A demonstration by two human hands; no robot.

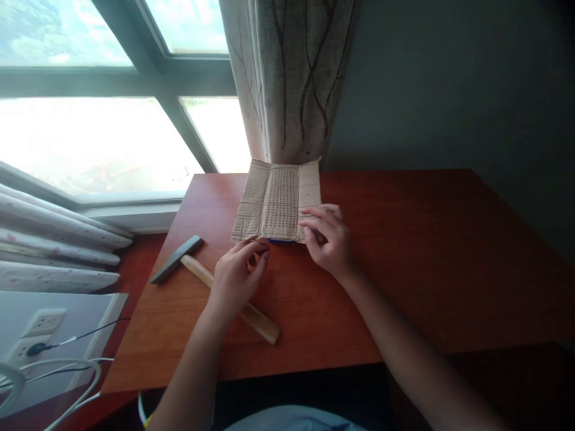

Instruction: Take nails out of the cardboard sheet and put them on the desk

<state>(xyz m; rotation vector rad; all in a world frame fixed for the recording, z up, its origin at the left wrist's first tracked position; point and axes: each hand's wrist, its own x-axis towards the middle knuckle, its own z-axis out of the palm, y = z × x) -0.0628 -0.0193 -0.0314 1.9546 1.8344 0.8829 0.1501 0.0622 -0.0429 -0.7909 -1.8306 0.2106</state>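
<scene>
A creased sheet of brown cardboard (257, 203) lies unfolded on the wooden table, its middle panel covered in rows of small dark holes. Just in front of its lower left edge is my left hand (236, 272), with thumb and forefinger curled together in a pinch. Whatever they hold, if anything, is too small to make out. Over the lower part of the right flap, my right hand (330, 239) has bent fingers held apart, and nothing shows between them. A hammer (260, 323) with a dark head and pale wooden handle lies partly beneath my left wrist.
The reddish-brown table (426, 257) reaches far to the right. Behind the cardboard hangs a patterned curtain (291, 78), beside a bright window (90, 143). At lower left, a plug and cables sit by a wall socket (45, 323). A thin blue edge shows under the cardboard.
</scene>
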